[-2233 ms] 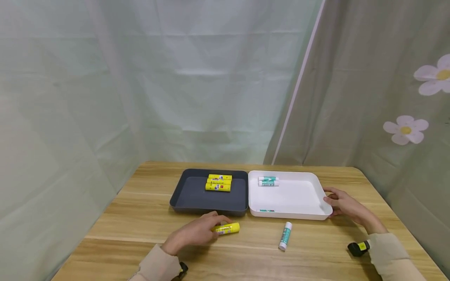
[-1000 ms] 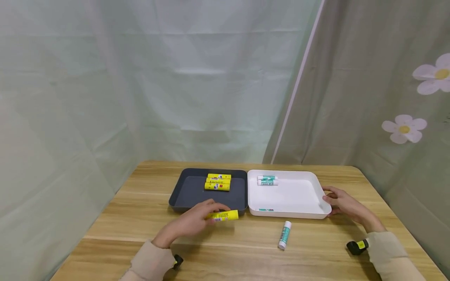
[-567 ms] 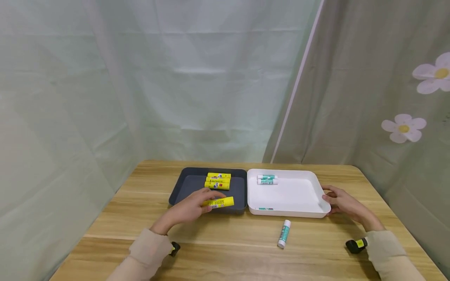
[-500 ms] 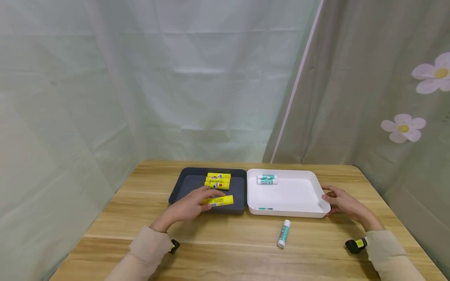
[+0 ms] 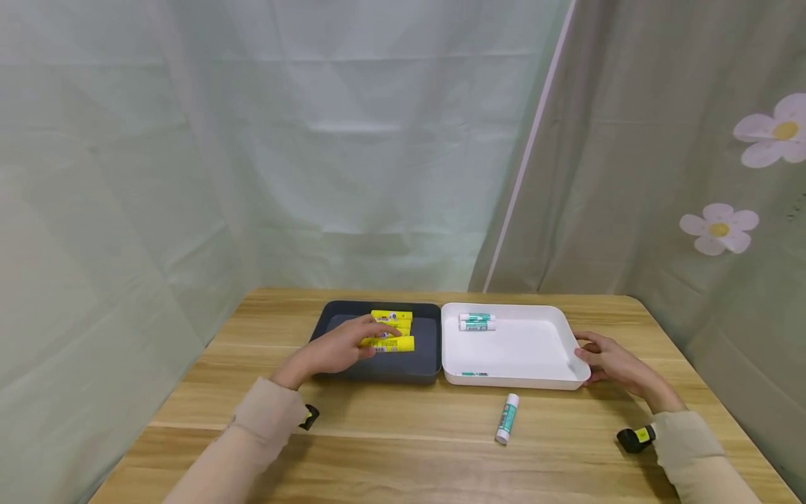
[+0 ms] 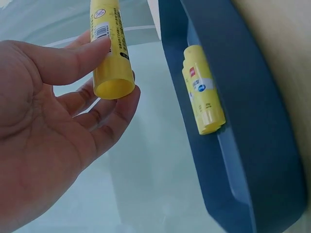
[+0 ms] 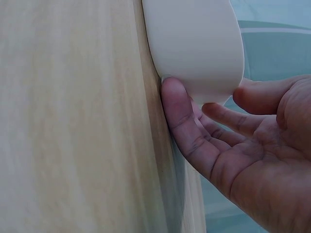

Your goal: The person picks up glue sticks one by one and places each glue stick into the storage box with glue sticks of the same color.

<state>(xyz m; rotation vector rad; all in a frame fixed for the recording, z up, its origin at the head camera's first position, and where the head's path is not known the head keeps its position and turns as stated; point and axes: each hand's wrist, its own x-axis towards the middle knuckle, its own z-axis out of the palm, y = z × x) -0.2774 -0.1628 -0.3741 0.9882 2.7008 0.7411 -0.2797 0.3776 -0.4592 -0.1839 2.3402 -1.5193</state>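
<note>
My left hand [image 5: 340, 346] pinches a yellow glue stick [image 5: 401, 344] between thumb and fingers, holding it over the dark grey tray [image 5: 425, 357]. In the left wrist view the held stick [image 6: 114, 73] points its open-looking round end toward the camera. Several yellow glue sticks [image 6: 201, 99] lie side by side in that tray, partly hidden by my hand in the head view. At the right, my right hand [image 5: 616, 362] grips the right side of the white tray [image 5: 529, 346]; the right wrist view has the thumb and fingers around its corner.
White-and-green glue sticks [image 5: 477, 325] lie at the white tray's back left, and a small green patch [image 5: 474, 374] shows by its front wall. Another white-and-green glue stick [image 5: 506, 418] lies on the wooden table [image 5: 403, 455] in front. A curtain [image 5: 378, 175] hangs behind.
My left hand has lifted the yellow glue stick off the table and carried it forward over the dark tray, close to the other yellow sticks. The right hand stays on the white tray.
</note>
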